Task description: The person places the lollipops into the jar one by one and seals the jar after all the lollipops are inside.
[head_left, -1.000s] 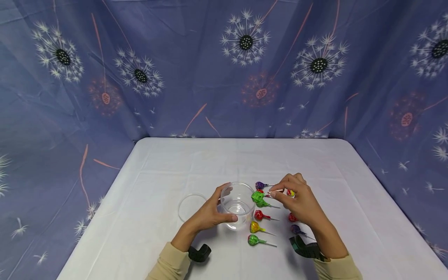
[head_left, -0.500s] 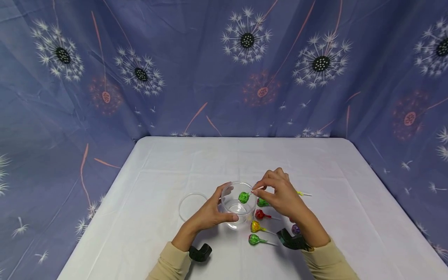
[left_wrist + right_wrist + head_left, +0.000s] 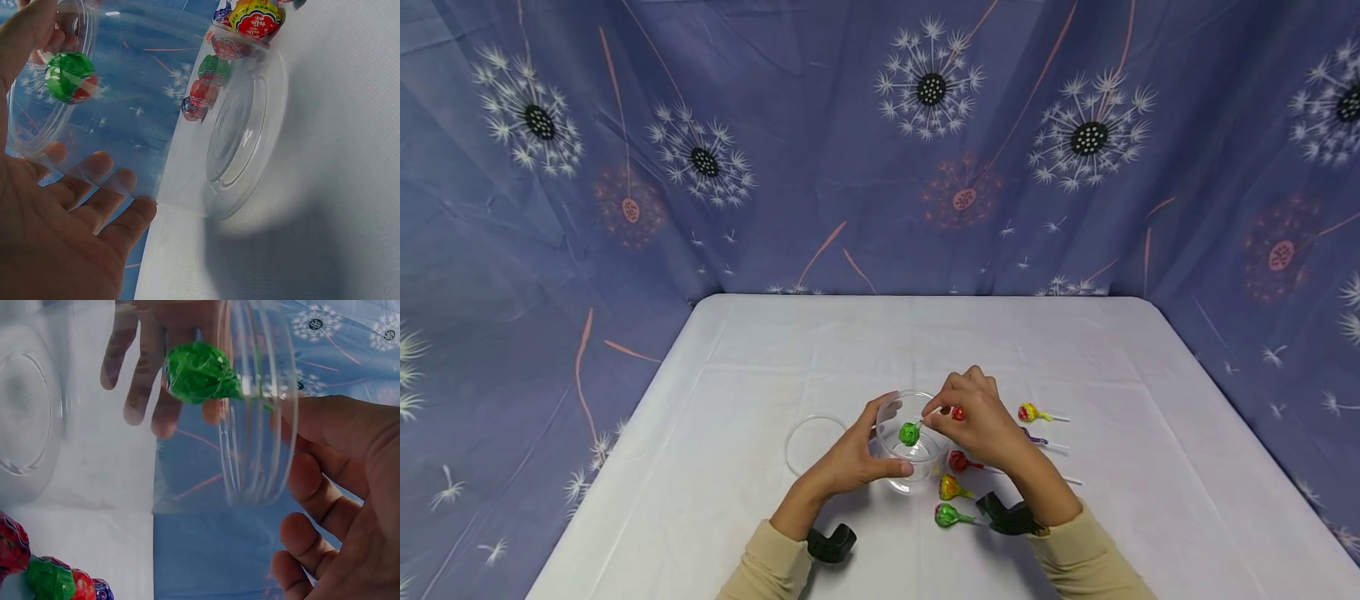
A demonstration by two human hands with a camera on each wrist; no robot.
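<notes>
My left hand (image 3: 850,460) holds a clear plastic jar (image 3: 917,457) from its left side, thumb in front and fingers behind. The jar stands open-topped on the white table. My right hand (image 3: 976,418) pinches the stick of a green-wrapped lollipop (image 3: 909,433) between thumb and forefinger at the jar's mouth. In the right wrist view the lollipop's head (image 3: 197,372) is inside the jar, below the rim and clear of the base. The left wrist view shows the same green lollipop (image 3: 65,76) through the clear wall.
Right of the jar lie a red lollipop (image 3: 958,461), a yellow one (image 3: 951,487) and a green one (image 3: 947,515). Farther right are another yellow lollipop (image 3: 1030,412) and a purple one (image 3: 1035,438); my right arm hides others. A clear round lid (image 3: 787,446) lies left.
My right hand has carried the green lollipop left from the row of lollipops, over the rim and down into the jar's mouth. The left hand keeps its hold on the jar.
</notes>
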